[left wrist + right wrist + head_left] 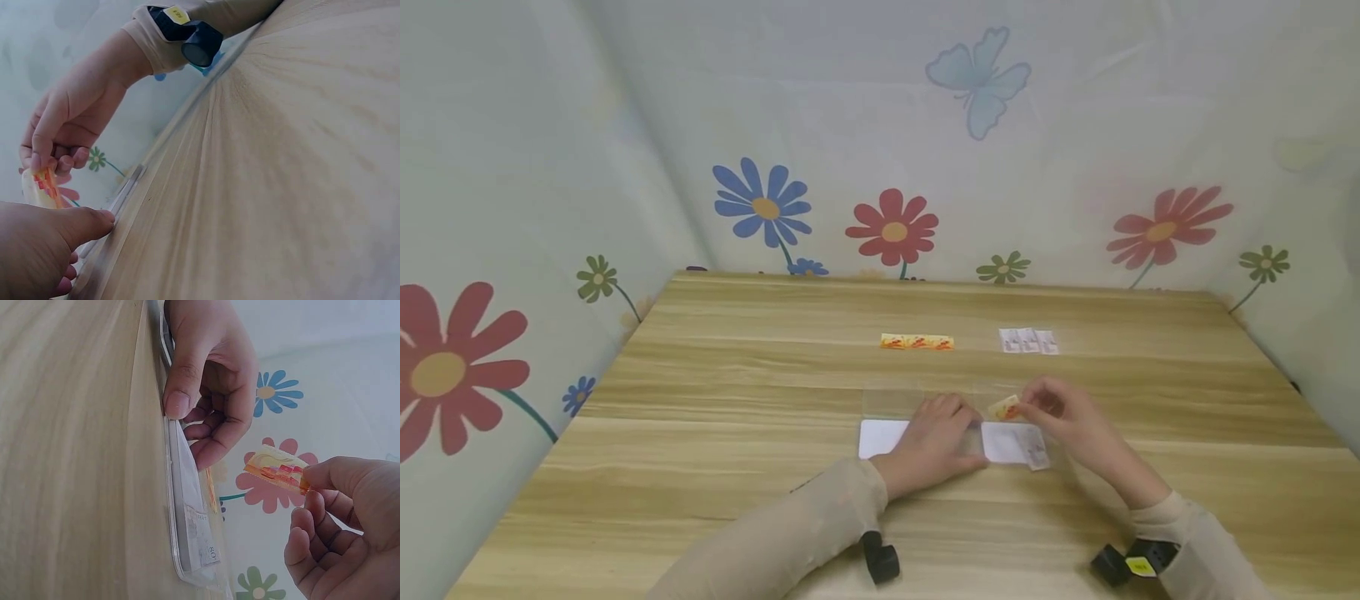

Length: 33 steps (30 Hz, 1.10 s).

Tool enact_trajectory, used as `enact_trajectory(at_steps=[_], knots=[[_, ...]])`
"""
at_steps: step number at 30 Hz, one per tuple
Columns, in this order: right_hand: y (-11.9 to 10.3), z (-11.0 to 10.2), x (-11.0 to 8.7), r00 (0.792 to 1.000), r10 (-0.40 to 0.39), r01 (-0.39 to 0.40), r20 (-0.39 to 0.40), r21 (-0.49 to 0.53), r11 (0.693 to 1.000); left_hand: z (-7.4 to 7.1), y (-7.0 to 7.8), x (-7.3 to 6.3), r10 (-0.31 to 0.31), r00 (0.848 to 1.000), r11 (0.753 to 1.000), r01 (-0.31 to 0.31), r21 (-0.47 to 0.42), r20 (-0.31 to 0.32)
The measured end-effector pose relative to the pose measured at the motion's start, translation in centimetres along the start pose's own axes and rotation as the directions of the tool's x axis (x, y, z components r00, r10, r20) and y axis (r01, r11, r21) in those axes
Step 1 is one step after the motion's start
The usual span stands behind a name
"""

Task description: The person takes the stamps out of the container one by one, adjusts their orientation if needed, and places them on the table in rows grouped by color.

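My right hand [1071,425] pinches a small yellow-orange stamp [275,470] with red on it, between thumb and fingertips. It hovers just above the back part of a clear plastic case [177,562]. White paper [1002,442] lies in the case, with a pale grey printed stamp [1033,448] at its right end; "80" shows on that stamp in the right wrist view. My left hand [934,442] holds the case, thumb on the near edge and fingers bent over the far side. Left of that hand lies more white paper [880,437], with a clear panel [891,400] behind it.
Farther back on the wooden table [760,358] lie a row of yellow-orange stamps [917,342] and, to its right, a row of pale stamps [1028,341]. A flowered cloth [1052,192] hangs behind the table. Each wrist carries a black camera [880,560].
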State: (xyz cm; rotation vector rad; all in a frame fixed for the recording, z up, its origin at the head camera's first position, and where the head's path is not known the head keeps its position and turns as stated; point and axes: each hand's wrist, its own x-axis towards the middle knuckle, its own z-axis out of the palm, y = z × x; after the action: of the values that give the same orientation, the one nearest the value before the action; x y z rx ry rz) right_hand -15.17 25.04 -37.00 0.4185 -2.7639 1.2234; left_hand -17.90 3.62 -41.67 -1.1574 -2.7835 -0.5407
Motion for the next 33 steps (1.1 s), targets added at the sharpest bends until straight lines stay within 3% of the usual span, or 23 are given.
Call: enact_trajectory(at_steps=[18, 33], knots=[[0.4, -0.6, 0.2, 0.999, 0.042, -0.042, -0.002, 0.003, 0.999, 0.2, 0.1, 0.1, -0.003, 1.0, 1.0, 0.003, 0.011, 0.004], [0.2, -1.7, 1.9, 0.998, 0.065, -0.065, 0.005, -0.004, 0.998, 0.1, 0.0, 0.0, 0.001, 1.0, 1.0, -0.001, 0.009, 0.001]])
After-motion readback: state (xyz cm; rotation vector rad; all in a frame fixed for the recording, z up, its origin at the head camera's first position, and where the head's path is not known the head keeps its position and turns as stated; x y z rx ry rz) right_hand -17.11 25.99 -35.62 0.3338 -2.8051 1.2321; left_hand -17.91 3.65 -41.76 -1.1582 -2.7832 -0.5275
